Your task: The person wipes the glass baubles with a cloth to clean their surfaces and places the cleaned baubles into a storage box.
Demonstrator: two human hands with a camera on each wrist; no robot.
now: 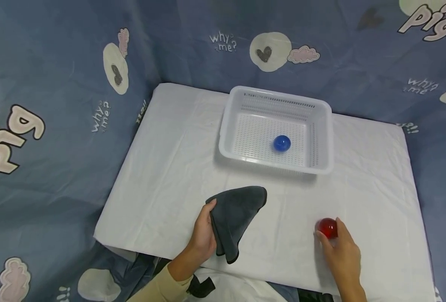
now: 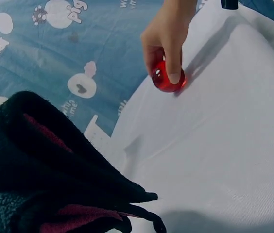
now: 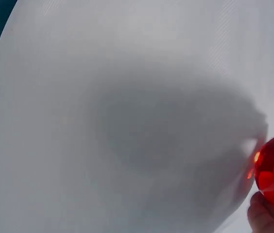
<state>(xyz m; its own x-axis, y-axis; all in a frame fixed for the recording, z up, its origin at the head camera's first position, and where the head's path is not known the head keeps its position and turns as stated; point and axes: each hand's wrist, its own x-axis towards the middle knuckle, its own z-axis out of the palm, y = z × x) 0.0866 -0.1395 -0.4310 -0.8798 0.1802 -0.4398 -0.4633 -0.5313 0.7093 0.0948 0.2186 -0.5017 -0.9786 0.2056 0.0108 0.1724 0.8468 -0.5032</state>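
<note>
As the head view shows it, the left hand (image 1: 204,237) has its grip closed on a folded dark-grey cloth (image 1: 236,212), over the near part of the white-covered table (image 1: 170,180); the left wrist view shows dark red inside the folds. At the cloth's 3 o'clock, the right hand (image 1: 343,256) pinches a translucent red ball (image 1: 326,228) at the table; whether it touches the surface I cannot tell. A white plastic basket (image 1: 228,126) stands at the cloth's 1 o'clock, with a blue ball (image 1: 282,143) inside, toward 5 o'clock of its floor.
</note>
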